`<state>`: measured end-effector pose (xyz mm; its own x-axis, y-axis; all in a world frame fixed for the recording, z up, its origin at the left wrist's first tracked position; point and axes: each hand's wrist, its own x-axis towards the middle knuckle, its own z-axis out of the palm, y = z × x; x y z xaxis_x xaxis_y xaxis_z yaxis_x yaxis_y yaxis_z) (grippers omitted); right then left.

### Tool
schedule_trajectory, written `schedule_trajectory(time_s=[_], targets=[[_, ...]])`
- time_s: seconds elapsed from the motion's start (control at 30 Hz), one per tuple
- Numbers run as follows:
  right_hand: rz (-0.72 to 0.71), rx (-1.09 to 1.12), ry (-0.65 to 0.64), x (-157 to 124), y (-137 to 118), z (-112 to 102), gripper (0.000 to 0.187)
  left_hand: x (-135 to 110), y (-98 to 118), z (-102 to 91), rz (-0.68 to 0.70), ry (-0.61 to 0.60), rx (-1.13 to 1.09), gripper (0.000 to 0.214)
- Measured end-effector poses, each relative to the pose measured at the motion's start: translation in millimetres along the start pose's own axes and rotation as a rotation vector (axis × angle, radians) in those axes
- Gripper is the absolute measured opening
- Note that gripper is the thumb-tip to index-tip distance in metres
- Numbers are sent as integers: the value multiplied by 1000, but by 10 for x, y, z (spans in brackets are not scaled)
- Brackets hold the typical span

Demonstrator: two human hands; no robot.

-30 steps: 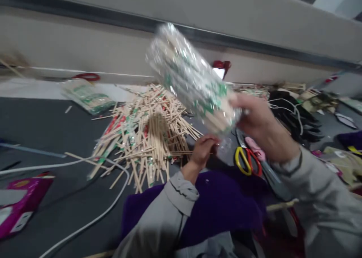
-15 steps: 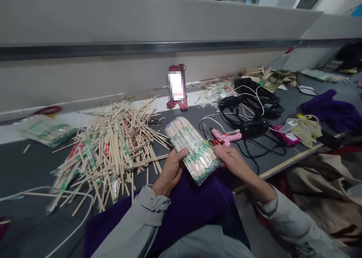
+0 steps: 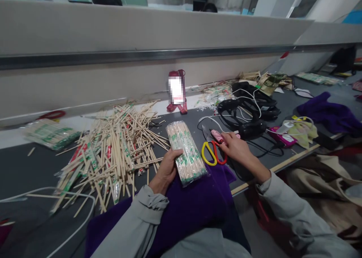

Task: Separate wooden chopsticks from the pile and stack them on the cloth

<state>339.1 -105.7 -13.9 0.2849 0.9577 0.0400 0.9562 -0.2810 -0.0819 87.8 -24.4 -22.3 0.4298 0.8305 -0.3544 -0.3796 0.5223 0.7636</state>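
Observation:
My left hand point(image 3: 166, 171) holds a clear plastic pack of paired wooden chopsticks point(image 3: 188, 158) with green print, thumb on top and fingers beneath. The pack is tilted over a purple cloth point(image 3: 195, 205) on my lap. My right hand point(image 3: 236, 150) is closed at the red handle of a pair of scissors point(image 3: 208, 154), its fingers curled over the spot where the handle meets a pink glue gun point(image 3: 216, 135). The scissors' yellow handle lies bare, and their blades point away from me. The fingertips are partly hidden.
A heap of loose chopsticks point(image 3: 118, 148) covers the left of the table. Behind it on the left lies another chopstick pack point(image 3: 51, 134). A phone point(image 3: 175, 90) leans in a red stand. Black headgear point(image 3: 251, 126) with cables and a purple cloth point(image 3: 329, 111) are on the right.
My right hand has let go of the pack and moved to the scissors and glue gun. In my left hand, the pack has turned more upright, and the scissors' handles have come into view.

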Motion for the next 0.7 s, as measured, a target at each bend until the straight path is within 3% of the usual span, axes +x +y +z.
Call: schedule_trajectory(time_s=[0.13,0.33,0.5,0.63,0.7], targets=[[86,-6,37,62,19,-25,46,-27,-2,9,-6,-11,49,32],[115,34,83,55,90,-95,41,-26,6,10,-6,-33,33,40],[25,97,184,-152,118,-81,41,-13,14,4,-35,-34,43,34],[-62,82,105,-264,66,-53,42,-20,29,27,-34,-15,69,29],[-124,160,111,-262,157,-106,38,-20,36,33,-44,-1,74,30]])
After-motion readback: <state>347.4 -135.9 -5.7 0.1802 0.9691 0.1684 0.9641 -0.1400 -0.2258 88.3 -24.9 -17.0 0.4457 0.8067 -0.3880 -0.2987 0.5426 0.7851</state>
